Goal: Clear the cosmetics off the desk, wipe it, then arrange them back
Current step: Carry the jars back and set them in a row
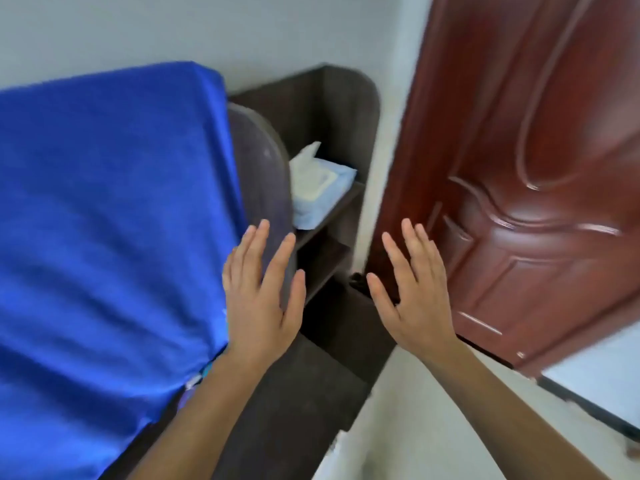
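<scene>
Both hands hold nothing: my left hand (259, 292) and right hand (412, 289) hang flat at mid-frame, fingers straight and spread. No cosmetics show, nor any desk I can be sure of. A tissue pack (318, 188) sits on the dark shelf (346, 109) at upper centre. Whether clearing has begun I cannot tell

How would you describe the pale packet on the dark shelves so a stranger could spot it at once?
Start at the blue cloth on the left and the reddish-brown door on the right; between them stands a dark wooden shelf unit. On its upper shelf lies a tissue pack. It is the only pale, white-and-light-blue thing there, with a sheet poking up from its top.
</scene>
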